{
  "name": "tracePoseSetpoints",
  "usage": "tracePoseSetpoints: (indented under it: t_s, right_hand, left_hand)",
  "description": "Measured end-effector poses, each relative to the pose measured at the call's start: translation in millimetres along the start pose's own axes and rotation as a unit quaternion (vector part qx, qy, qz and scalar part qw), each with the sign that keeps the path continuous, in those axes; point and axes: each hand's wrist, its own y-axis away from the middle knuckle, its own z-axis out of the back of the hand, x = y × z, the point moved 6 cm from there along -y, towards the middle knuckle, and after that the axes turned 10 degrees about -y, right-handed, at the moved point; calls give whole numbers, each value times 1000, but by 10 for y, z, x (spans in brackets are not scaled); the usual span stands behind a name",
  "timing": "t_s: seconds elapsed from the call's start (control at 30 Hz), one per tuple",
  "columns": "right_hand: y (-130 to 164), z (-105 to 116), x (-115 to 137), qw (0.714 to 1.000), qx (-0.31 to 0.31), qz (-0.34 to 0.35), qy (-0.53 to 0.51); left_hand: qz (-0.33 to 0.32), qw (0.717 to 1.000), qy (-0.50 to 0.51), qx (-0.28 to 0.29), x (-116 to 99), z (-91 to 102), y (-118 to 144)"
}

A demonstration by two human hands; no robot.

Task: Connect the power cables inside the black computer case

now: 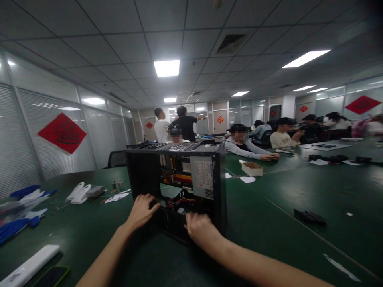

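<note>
A black computer case [220, 179] stands on the green table straight ahead, its open side facing me. Inside it show a labelled power supply [203, 177] at the upper right, expansion slots, and red and yellow cables [187, 202] lower down. My left hand [145, 208] is at the lower left of the case, fingers bent over its edge and thumb pointing inward. On the lower edge of the open side, my right hand [200, 228] has its fingers curled closed around the rim. The fingertips of both hands are partly hidden.
On the green table [269, 239] lie a white power strip [31, 265], a phone [52, 276], blue gloves [18, 229], a small box [251, 168] and a black part [309, 217]. Across the table a person in a grey sleeve [248, 149] sits; other people sit and stand behind.
</note>
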Motion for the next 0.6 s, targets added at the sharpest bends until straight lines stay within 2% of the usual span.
tracePoseSetpoints:
  t_s: [0.1, 0.33, 0.47, 0.6]
  right_hand:
    - [36, -52, -402, 999, 21, 28, -9]
    - [-40, -438, -1300, 997, 9, 52, -49]
    - [-151, -640, -1604, 997, 6, -1, -76]
    - [-174, -665, -1680, 989, -38, -105, -96]
  left_hand:
    - [-23, 999, -38, 7, -193, 20, -37]
    - [49, 996, -68, 10, -603, -106, -290]
    - [75, 994, -80, 13, -730, -169, -446]
    - [86, 992, -71, 56, -755, -177, -541]
